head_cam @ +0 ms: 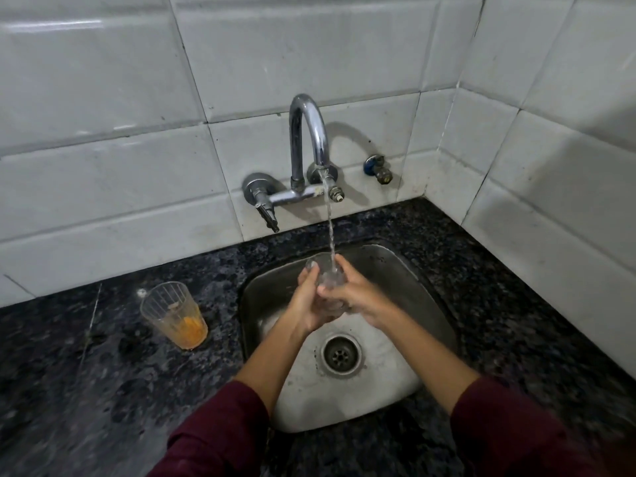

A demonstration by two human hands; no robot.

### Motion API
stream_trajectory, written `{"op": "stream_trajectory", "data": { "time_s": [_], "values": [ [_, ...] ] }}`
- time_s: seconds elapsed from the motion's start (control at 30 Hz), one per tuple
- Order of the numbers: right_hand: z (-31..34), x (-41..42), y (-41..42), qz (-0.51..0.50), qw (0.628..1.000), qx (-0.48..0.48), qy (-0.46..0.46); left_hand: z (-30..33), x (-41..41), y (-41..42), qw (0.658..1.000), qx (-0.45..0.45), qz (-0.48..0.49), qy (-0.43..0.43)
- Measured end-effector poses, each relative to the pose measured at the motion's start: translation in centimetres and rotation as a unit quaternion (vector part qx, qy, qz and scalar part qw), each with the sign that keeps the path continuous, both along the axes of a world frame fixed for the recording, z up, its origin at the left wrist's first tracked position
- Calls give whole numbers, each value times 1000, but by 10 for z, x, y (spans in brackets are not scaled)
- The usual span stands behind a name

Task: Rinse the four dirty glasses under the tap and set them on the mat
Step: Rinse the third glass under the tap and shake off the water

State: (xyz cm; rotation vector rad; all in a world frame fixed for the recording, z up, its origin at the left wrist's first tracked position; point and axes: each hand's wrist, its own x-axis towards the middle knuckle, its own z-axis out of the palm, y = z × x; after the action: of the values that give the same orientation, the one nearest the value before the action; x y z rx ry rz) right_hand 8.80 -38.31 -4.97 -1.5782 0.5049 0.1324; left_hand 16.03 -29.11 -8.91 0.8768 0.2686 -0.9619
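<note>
Our left hand (306,301) and right hand (358,294) wrap together around a clear glass (325,273), fingers curled tight on its sides. We hold it tilted over the steel sink (406,270), its mouth facing up and away under the thin stream from the tap (308,132). Left on the dark counter (103,390) stands a ribbed glass with orange dregs (177,315), upright and well apart.

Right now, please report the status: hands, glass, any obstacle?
Left hand and right hand both closed around clear glass, over sink. Tap stream running into it. One dirty glass waiting on counter. No obstacle; mat not in view.
</note>
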Motion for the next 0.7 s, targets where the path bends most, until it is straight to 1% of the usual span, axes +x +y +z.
{"op": "stream_trajectory", "data": {
  "time_s": [0.07,0.1,0.13,0.17,0.2,0.23,0.27,0.3,0.33,0.37,0.4,0.43,0.5,0.53,0.6,0.63,0.7],
  "values": [
    [-4,-3,3,28,999,-9,-21,10,-3,-2,998,-22,30,-54],
    [-4,-4,2,31,997,-51,-45,13,-2,-3,994,6,29,-106],
    [0,-4,1,39,989,-130,-64,14,2,-4,984,52,16,-172],
    [4,-4,-1,58,968,-234,-73,18,6,-3,960,118,-2,-254],
    [5,-5,-2,89,930,-349,-72,21,10,-1,922,181,-20,-343],
    [6,-6,-3,119,884,-448,-69,24,15,2,874,228,-42,-426],
    [6,-7,-3,139,847,-509,-64,27,18,5,833,254,-56,-488],
    [8,-8,-3,147,833,-531,-61,32,19,8,814,261,-59,-516],
    [10,-8,-4,146,837,-524,-61,36,19,11,821,244,-52,-513],
    [13,-7,-5,143,851,-501,-64,40,18,14,844,212,-39,-491],
    [16,-6,-8,139,876,-456,-70,43,17,18,866,169,-31,-469],
    [20,-5,-10,139,908,-387,-78,45,16,21,881,127,-26,-455],
    [26,-3,-18,140,968,-184,-95,43,16,26,892,67,-24,-447],
    [27,-2,-21,142,982,-83,-96,41,17,28,894,36,-24,-445],
    [25,-2,-29,144,983,76,-85,39,17,32,901,-19,-27,-433],
    [23,0,-32,146,976,144,-77,39,18,33,904,-36,-31,-425],
    [13,3,-37,151,947,275,-64,44,18,32,902,-38,-29,-430]
  ]
}}
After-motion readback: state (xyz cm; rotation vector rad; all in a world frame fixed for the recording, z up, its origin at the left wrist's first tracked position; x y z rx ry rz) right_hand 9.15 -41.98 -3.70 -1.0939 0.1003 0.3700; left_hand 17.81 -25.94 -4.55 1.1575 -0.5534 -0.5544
